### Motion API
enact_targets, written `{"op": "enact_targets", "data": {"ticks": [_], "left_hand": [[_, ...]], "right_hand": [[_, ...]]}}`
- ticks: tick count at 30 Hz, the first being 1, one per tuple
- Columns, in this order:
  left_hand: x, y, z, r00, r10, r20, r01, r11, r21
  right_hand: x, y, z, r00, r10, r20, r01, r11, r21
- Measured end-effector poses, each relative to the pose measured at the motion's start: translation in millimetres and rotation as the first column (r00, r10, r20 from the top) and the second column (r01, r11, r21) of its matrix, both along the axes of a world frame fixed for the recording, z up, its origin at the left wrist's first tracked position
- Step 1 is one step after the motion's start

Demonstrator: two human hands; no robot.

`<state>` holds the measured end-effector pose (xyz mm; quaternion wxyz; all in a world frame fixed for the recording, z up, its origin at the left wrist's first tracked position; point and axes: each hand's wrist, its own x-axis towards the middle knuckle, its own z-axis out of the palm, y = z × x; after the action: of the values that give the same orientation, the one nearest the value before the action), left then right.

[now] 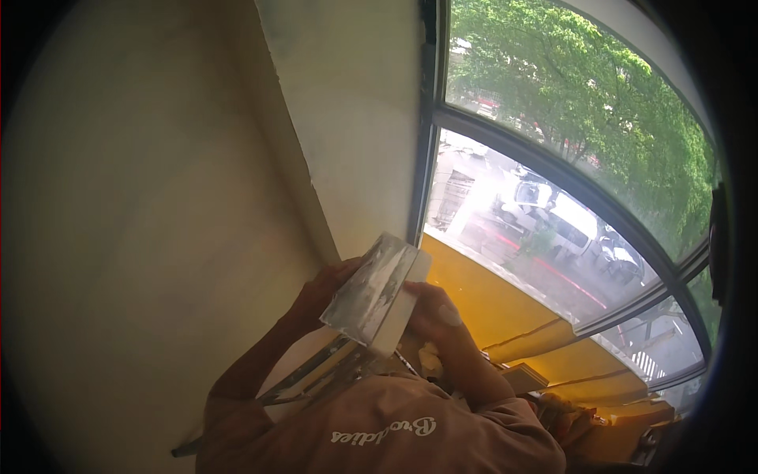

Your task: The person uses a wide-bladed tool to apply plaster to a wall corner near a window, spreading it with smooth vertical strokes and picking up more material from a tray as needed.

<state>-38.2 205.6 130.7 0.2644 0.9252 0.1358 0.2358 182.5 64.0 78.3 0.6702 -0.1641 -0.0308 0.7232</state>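
Just ahead of my chest, my left hand [317, 294] is closed at the back of a plastering trowel [355, 299]. Its wide grey metal blade is tilted and smeared with pale putty. Against the trowel's right side lies a second, pale flat blade [396, 320], and my right hand [434, 311] is closed on its right edge. The two blades overlap along a streaked strip. The handles and most of my left fingers are hidden behind the metal. A white patch of putty marks the back of my right hand.
A plain wall [142, 205] fills the left, with a pale window reveal [355, 118] beside it. At the right is a dark-framed window [545, 150] over a yellow lower wall [466, 288]. Below my arms stands a ladder-like metal frame [308, 371]; cluttered items lie at lower right.
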Motion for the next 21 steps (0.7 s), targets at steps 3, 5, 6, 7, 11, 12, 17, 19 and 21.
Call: {"op": "enact_targets", "data": {"ticks": [3,5,6,7,11,12,17,19,21], "left_hand": [[-16,13,-38,1.0,0.023,-0.019,-0.024,0.997,-0.073],[-26,15,-49,0.909,0.133,-0.395,-0.102,0.99,0.101],[-34,13,-60,0.907,0.17,-0.386,-0.133,0.984,0.121],[-43,9,-70,0.959,0.154,-0.237,-0.138,0.987,0.085],[-58,25,7,0.923,0.359,0.137,-0.375,0.92,0.114],[-63,36,45,0.872,0.413,0.263,-0.471,0.853,0.225],[-20,82,286,0.689,0.16,0.707,-0.665,0.527,0.529],[4,96,359,0.677,0.125,0.725,-0.692,0.443,0.57],[22,116,411,0.662,0.136,0.737,-0.731,0.334,0.595]], "right_hand": [[6,-12,39,0.998,0.0,0.064,0.001,1.0,-0.026],[19,-15,41,0.995,-0.07,0.067,0.067,0.997,0.043],[27,-14,39,0.998,-0.067,0.005,0.066,0.992,0.107],[40,-18,32,0.991,-0.132,0.025,0.13,0.987,0.094],[53,-34,35,0.932,-0.301,0.199,0.269,0.947,0.176],[51,-38,35,0.931,-0.303,0.202,0.261,0.943,0.208],[50,-42,-22,0.948,-0.259,0.182,0.21,0.945,0.249],[41,-31,-26,0.959,-0.184,0.216,0.15,0.975,0.165],[26,-34,-21,0.974,-0.161,0.159,0.136,0.979,0.154]]}}
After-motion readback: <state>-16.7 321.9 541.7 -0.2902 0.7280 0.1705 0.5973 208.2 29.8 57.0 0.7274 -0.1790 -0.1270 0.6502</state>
